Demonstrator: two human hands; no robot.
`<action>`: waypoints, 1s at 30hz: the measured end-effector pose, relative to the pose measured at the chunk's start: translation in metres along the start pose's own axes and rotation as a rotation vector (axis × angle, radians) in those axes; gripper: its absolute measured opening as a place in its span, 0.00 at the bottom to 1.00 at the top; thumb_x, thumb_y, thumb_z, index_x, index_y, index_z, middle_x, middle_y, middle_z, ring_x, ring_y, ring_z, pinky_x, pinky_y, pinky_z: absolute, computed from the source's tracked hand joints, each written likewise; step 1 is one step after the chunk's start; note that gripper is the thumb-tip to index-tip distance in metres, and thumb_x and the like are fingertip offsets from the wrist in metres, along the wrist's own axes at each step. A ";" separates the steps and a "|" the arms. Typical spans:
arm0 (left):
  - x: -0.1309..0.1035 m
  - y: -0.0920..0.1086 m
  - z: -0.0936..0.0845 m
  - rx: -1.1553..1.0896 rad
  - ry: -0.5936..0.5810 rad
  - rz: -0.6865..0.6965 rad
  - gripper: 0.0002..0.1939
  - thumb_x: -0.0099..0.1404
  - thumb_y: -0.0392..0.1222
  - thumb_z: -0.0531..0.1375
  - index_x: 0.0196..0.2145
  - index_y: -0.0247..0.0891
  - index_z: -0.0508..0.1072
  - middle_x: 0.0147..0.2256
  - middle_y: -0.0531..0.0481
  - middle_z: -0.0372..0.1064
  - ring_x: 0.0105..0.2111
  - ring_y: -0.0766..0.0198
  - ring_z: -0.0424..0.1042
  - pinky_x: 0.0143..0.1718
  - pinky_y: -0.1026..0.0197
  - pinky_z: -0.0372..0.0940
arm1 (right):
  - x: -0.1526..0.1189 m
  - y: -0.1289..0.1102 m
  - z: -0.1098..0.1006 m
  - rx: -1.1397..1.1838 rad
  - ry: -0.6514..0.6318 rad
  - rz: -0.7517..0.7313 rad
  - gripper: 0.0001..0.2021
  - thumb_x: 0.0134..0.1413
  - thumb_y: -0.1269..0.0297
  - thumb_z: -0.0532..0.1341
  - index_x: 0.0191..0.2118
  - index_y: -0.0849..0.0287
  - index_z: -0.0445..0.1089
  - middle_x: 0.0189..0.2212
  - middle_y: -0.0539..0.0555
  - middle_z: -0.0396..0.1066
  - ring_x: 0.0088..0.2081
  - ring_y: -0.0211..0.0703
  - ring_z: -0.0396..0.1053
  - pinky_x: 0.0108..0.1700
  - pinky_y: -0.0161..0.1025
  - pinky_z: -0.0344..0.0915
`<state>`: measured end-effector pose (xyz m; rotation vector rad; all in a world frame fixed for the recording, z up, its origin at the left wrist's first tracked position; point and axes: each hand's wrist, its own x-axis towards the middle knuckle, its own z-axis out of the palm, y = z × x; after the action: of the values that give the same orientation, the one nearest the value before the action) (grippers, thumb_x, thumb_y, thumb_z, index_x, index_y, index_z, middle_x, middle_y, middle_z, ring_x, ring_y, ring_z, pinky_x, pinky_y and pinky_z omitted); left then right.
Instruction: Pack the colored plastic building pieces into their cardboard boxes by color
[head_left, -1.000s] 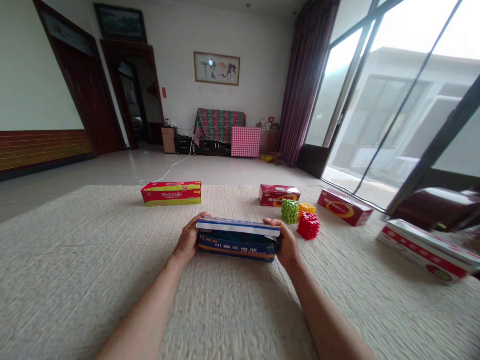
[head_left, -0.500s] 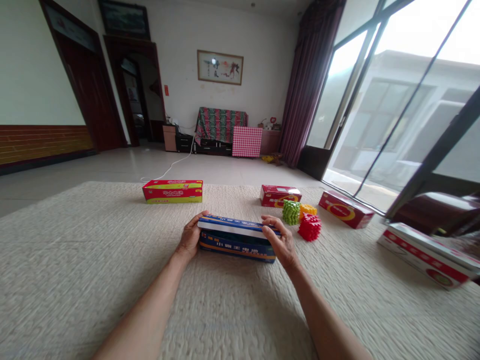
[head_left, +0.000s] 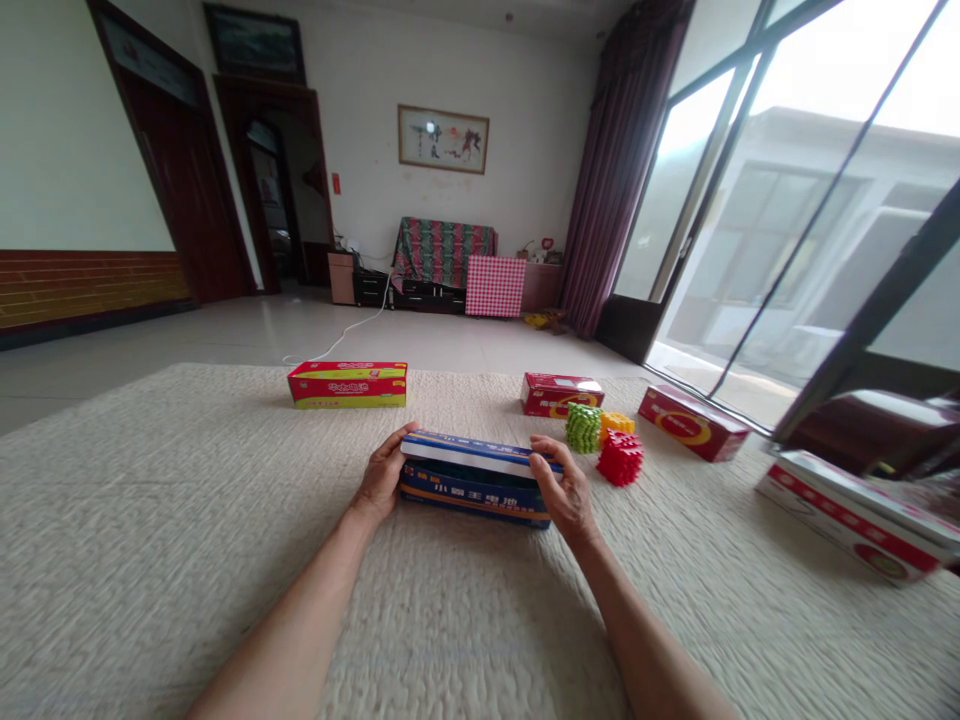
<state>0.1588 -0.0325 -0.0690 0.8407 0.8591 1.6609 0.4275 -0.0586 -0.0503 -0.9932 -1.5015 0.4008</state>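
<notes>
A long blue cardboard box [head_left: 474, 492] with orange stripes rests on the cream quilted cover in front of me. Its lid flap is slightly raised, with a white edge and a dark gap under it. My left hand [head_left: 381, 473] is wrapped round the box's left end, fingers at the lid's corner. At the right end, my right hand [head_left: 564, 487] grips the lid and side, thumb toward me and fingers over the top. What lies inside the box is hidden. Just past my right hand sit spiky toy blocks: green [head_left: 583, 428], yellow [head_left: 616, 425] and red [head_left: 620, 458].
A red and yellow-green box [head_left: 348, 386] stands at the far left of the cream cover [head_left: 187, 500]. Two dark red boxes [head_left: 561, 394] [head_left: 693, 423] stand beyond the blocks. A white and red box [head_left: 855, 515] lies at the right, near the glass doors.
The view has shifted very slightly. Both hands keep their hold on the blue box, and its lid stays slightly raised.
</notes>
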 end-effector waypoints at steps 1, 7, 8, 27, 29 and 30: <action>0.000 0.000 0.000 -0.001 -0.003 -0.001 0.29 0.42 0.51 0.72 0.43 0.38 0.77 0.38 0.48 0.78 0.42 0.53 0.75 0.48 0.52 0.65 | -0.001 -0.001 -0.002 -0.006 -0.034 -0.011 0.12 0.56 0.54 0.59 0.40 0.56 0.70 0.46 0.57 0.72 0.48 0.50 0.69 0.51 0.46 0.64; 0.001 -0.001 -0.003 -0.011 -0.026 0.002 0.29 0.45 0.51 0.71 0.44 0.38 0.76 0.39 0.47 0.78 0.46 0.52 0.74 0.51 0.51 0.64 | -0.009 0.001 -0.005 -0.014 -0.090 0.011 0.16 0.58 0.53 0.57 0.47 0.55 0.67 0.50 0.57 0.69 0.50 0.51 0.68 0.52 0.46 0.64; 0.001 -0.002 -0.004 -0.007 -0.030 0.006 0.29 0.46 0.52 0.71 0.44 0.38 0.76 0.40 0.46 0.78 0.47 0.51 0.73 0.52 0.51 0.63 | -0.010 0.002 -0.004 -0.013 -0.071 0.029 0.17 0.58 0.52 0.57 0.49 0.56 0.66 0.51 0.57 0.68 0.50 0.51 0.68 0.52 0.46 0.65; -0.006 0.011 -0.004 -0.084 -0.141 -0.082 0.31 0.43 0.46 0.74 0.46 0.41 0.75 0.46 0.46 0.75 0.55 0.47 0.67 0.59 0.47 0.56 | -0.014 0.010 0.003 -0.007 0.021 0.124 0.22 0.57 0.49 0.57 0.53 0.57 0.65 0.49 0.59 0.70 0.49 0.52 0.68 0.50 0.48 0.67; -0.006 0.011 -0.004 -0.083 -0.127 -0.085 0.31 0.42 0.46 0.74 0.46 0.41 0.76 0.46 0.47 0.76 0.54 0.48 0.67 0.58 0.47 0.56 | -0.014 0.010 0.002 -0.006 0.014 0.119 0.22 0.58 0.50 0.56 0.54 0.57 0.65 0.50 0.58 0.70 0.50 0.53 0.68 0.51 0.48 0.66; -0.006 0.011 -0.004 -0.080 -0.122 -0.084 0.31 0.42 0.46 0.74 0.45 0.41 0.76 0.45 0.47 0.76 0.54 0.48 0.68 0.58 0.48 0.57 | -0.015 0.009 0.001 -0.005 0.006 0.115 0.22 0.58 0.50 0.56 0.54 0.57 0.64 0.50 0.58 0.69 0.51 0.53 0.68 0.52 0.48 0.66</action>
<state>0.1516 -0.0409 -0.0623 0.8308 0.7296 1.5436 0.4280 -0.0643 -0.0669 -1.0869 -1.4452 0.4755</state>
